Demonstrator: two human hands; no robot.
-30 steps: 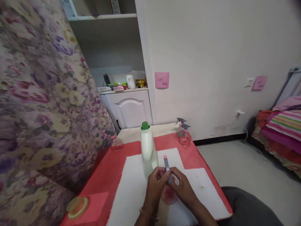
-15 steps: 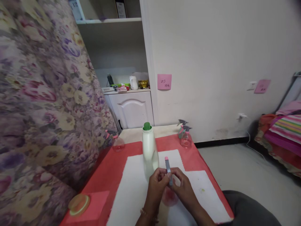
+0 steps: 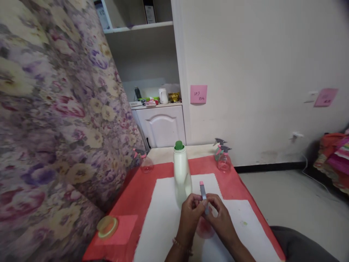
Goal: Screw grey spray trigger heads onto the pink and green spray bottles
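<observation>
My left hand [image 3: 191, 213] and my right hand [image 3: 219, 219] come together at the front of the table. Between them, their fingers pinch the grey spray head [image 3: 203, 191] of a spray bottle, its pink nozzle pointing away from me. Below the hands shows the round, clear, reddish body of the bottle [image 3: 205, 230]. My fingers hide the joint between head and body, so I cannot tell whether it is tight. Just beyond my left hand stands a tall pale green jug [image 3: 180, 174] with a handle, its neck uncovered and a green spout inside.
White paper [image 3: 160, 218] lies over the red tablecloth [image 3: 128, 203]. A pink-and-grey spray bottle [image 3: 146, 163] stands at the far left, two more, one pink-necked [image 3: 224, 162], at the far right. A round yellowish lid [image 3: 107, 227] rests on a pink box [image 3: 122, 227]. A floral curtain [image 3: 68, 145] borders the left.
My view has turned a little left, so everything sits further right in the picture. Both hands keep hold of the spray head in nearly the same pose.
</observation>
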